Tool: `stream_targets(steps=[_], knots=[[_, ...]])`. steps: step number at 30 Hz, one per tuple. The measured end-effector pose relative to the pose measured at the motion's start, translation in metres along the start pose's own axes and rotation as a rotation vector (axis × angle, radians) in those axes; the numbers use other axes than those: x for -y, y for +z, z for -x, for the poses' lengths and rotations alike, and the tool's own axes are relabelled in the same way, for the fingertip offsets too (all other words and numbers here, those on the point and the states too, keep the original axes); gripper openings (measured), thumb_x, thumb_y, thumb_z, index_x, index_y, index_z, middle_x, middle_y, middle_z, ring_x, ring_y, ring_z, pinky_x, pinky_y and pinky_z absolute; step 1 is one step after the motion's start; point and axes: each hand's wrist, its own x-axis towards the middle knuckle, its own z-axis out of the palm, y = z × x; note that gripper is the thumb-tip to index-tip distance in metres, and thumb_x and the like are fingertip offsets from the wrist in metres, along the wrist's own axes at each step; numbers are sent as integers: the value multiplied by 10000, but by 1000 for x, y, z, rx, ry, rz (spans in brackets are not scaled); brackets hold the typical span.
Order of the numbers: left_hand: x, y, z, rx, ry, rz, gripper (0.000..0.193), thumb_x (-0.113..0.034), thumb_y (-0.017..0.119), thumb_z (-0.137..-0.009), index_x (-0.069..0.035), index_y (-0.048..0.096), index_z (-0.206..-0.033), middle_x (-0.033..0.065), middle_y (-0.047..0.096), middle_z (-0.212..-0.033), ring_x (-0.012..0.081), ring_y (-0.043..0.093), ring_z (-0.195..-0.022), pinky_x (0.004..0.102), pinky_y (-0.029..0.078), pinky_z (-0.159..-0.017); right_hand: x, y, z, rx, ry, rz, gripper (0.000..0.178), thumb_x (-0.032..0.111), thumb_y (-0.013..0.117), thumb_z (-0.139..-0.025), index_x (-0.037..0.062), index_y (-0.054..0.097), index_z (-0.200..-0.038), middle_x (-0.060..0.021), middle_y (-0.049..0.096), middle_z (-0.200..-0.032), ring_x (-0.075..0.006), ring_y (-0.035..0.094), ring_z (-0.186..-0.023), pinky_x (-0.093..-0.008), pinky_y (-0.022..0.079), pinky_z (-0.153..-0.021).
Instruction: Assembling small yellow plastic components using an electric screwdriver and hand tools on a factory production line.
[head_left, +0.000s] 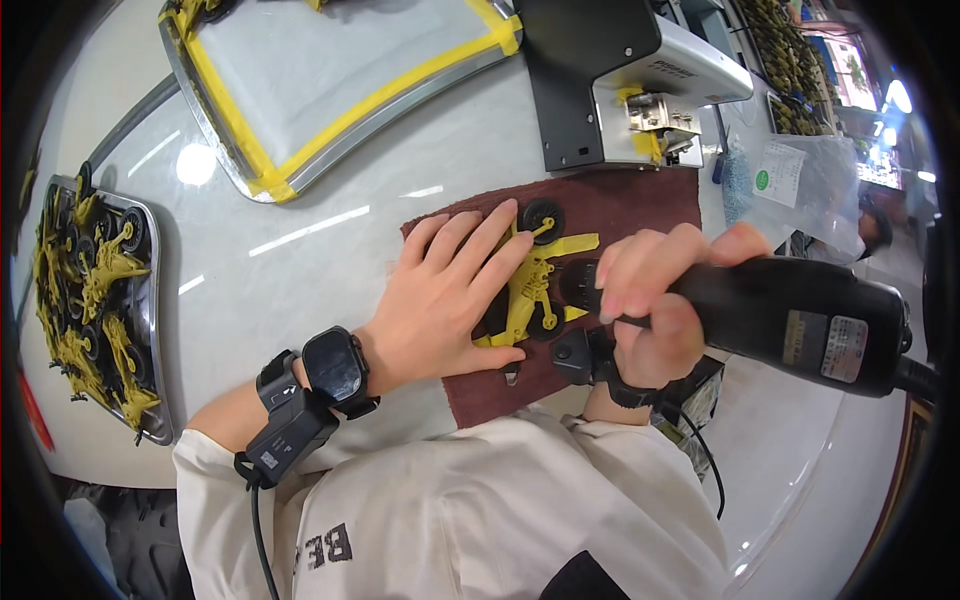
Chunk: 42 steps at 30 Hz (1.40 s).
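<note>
On a dark red cloth (650,205) lies a yellow toy vehicle part with small black wheels (528,290). My left hand (445,275) rests over its left side, fingers stretched and spread, thumb near the lower edge; the palm hides some of the part. In my right hand (655,290) is a black corded electric screwdriver (790,320), held level with fingers wrapped round its front end. Its nose points left, close to the part; I cannot tell whether the tip touches it.
At far left, a metal tray (160,400) holds several yellow parts with black wheels. A yellow-taped metal frame (345,135) lies at the back. A black and white screw-feeder-like machine (640,95) stands beyond the cloth. To its right is a clear plastic bag (815,190).
</note>
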Motion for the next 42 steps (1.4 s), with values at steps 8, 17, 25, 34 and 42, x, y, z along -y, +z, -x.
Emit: stream_targets(steps=[8, 17, 25, 34, 42], knots=[[-6, -1, 0, -29, 17, -20, 949, -523, 804, -589, -66, 464, -1348, 181, 433, -1406, 354, 440, -1218, 492, 308, -1044, 43, -49, -69, -348, -159, -66, 393, 79, 615, -858, 3, 435, -1199, -76, 557, -671, -199, 546, -559, -365, 498, -606], [-3, 1, 4, -45, 30, -25, 963, -521, 802, -604, -53, 440, -1364, 183, 424, -1408, 366, 426, -1227, 494, 306, -1044, 29, -31, -85, -366, -59, 176, 417, 76, 635, -841, -8, 429, -1194, -62, 507, -607, -162, 499, -482, -297, 449, -500], [-4, 0, 3, -43, 46, -47, 1010, -533, 793, -611, -42, 406, -1403, 186, 419, -1412, 362, 422, -1233, 489, 307, -1048, 30, 6, -25, -126, -168, 160, 528, 197, 509, -916, 46, 277, -1365, -77, 510, -681, -198, 490, -524, -373, 433, -565], [-2, 2, 1, -48, 42, -26, 967, -568, 759, -638, -41, 436, -1382, 186, 436, -1401, 358, 442, -1219, 482, 314, -1044, 2, 5, -35, -197, -47, 149, 500, 138, 481, -895, 52, 287, -1348, -75, 499, -662, -191, 484, -512, -357, 441, -552], [-1, -1, -2, -13, 4, -32, 987, -599, 751, -624, -60, 441, -1389, 186, 417, -1427, 349, 448, -1207, 481, 315, -1037, -11, 4, -42, -152, 47, 100, 445, 81, 513, -865, 82, 342, -1276, -61, 499, -671, -179, 483, -515, -350, 438, -556]])
